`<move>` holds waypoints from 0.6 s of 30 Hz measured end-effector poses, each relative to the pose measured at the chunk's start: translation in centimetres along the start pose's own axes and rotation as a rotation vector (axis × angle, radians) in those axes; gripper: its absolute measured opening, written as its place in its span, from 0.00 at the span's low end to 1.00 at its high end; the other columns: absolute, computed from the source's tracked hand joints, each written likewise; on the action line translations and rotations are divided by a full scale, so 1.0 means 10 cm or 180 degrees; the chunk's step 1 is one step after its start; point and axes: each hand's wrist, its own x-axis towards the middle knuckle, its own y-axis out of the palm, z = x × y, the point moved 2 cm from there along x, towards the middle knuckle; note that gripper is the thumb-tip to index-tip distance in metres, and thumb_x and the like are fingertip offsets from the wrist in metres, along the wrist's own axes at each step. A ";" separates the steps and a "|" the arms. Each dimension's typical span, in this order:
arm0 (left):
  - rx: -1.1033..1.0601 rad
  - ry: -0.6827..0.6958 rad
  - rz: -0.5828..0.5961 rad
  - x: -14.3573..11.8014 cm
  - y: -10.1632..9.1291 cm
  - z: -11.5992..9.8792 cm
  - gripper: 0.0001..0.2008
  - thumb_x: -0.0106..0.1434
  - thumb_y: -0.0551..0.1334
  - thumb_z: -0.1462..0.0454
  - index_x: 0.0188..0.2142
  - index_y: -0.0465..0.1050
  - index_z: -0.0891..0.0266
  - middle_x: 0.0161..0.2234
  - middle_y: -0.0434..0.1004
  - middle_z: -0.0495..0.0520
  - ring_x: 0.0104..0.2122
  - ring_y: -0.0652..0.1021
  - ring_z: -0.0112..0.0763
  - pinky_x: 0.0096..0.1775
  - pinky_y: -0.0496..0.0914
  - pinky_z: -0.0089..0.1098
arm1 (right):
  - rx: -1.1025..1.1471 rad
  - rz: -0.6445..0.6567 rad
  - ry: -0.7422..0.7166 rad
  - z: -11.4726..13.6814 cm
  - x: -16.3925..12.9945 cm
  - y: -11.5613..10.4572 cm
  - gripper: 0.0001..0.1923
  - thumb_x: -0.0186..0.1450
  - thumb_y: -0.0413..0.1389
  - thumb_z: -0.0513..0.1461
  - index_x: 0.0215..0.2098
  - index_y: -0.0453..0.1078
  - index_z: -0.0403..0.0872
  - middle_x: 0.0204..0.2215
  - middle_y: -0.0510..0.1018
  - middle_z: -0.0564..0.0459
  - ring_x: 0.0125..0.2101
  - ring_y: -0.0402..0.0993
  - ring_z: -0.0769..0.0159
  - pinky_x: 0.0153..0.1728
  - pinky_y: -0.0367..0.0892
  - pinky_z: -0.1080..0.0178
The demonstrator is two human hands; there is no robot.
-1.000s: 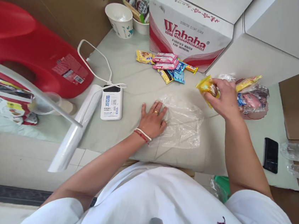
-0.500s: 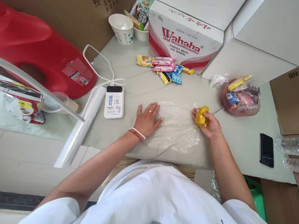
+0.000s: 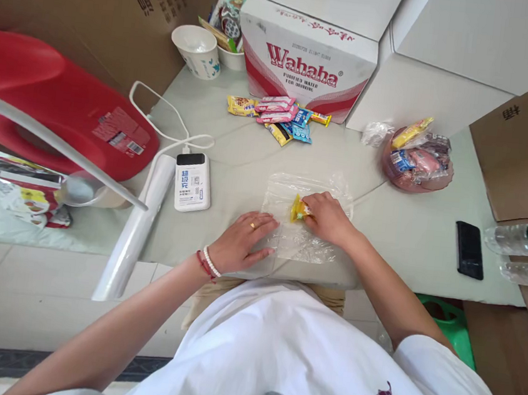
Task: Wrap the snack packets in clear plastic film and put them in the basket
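A sheet of clear plastic film (image 3: 308, 247) lies spread on the cloth-covered table in front of me. My right hand (image 3: 330, 218) is closed on a yellow wrapped snack (image 3: 297, 209) over the middle of the film; my fingers cover part of the wrapper. Whether the snack touches the film I cannot tell. Flat at the film's left edge rests my left hand (image 3: 243, 240), its fingers stretched out and holding nothing.
Several small wrapped snacks (image 3: 275, 112) lie before a Wahaba-style water carton (image 3: 306, 70) marked "Wahaha". A pink bowl of wrappers (image 3: 417, 179) and a phone (image 3: 469, 250) are at right. Leftward are a power bank (image 3: 192, 184), a film roll (image 3: 140, 235) and a red jug (image 3: 61, 101).
My right hand has moved left with the yellow snack, from the film's right edge to over its middle, and turned palm down. My left hand has slid slightly left and nearer to me.
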 end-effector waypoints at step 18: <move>-0.0846 -0.1170 -0.0424 0.39 -0.21 0.34 0.15 0.72 0.54 0.54 0.36 0.74 0.58 0.39 0.82 0.56 0.44 0.78 0.40 0.51 0.72 0.43 | 0.1143 -0.1086 -0.0141 -0.52 -0.85 0.05 0.11 0.73 0.54 0.44 0.45 0.78 0.52 0.46 0.79 0.47 0.46 0.76 0.59 0.49 0.73 0.54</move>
